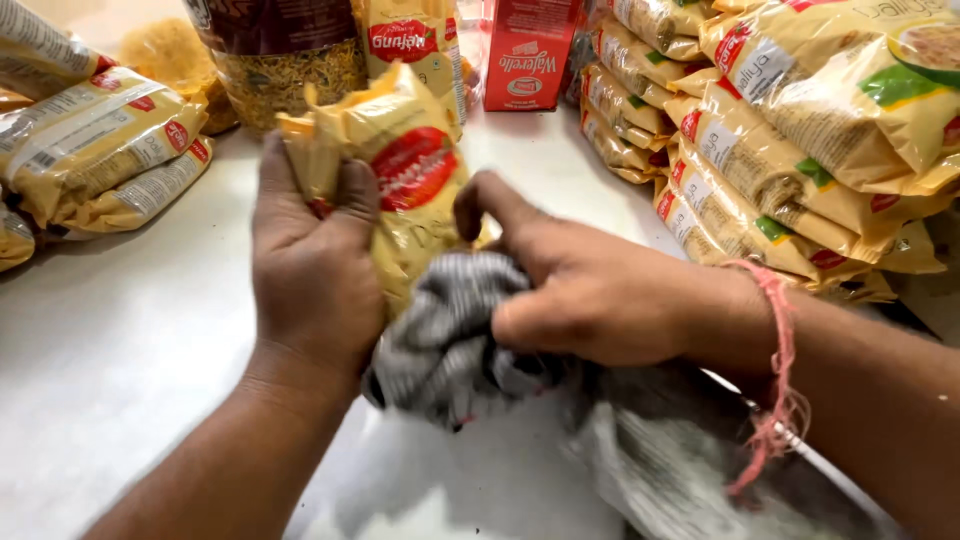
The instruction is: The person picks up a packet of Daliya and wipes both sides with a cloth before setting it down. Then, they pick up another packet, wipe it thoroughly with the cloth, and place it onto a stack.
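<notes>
My left hand [312,262] grips a yellow snack packet [405,170] with a red label, holding it upright over the white surface [130,340]. My right hand [590,290] is closed on a grey striped cloth [450,335] and presses it against the lower part of that packet. A pink thread band [778,330] circles my right wrist. The cloth trails down to the right under my right forearm.
Stacks of similar yellow packets lie at the left [95,150] and piled high at the right [780,140]. A clear bag of yellow snack [280,60], another yellow packet [420,40] and a red carton [528,55] stand at the back.
</notes>
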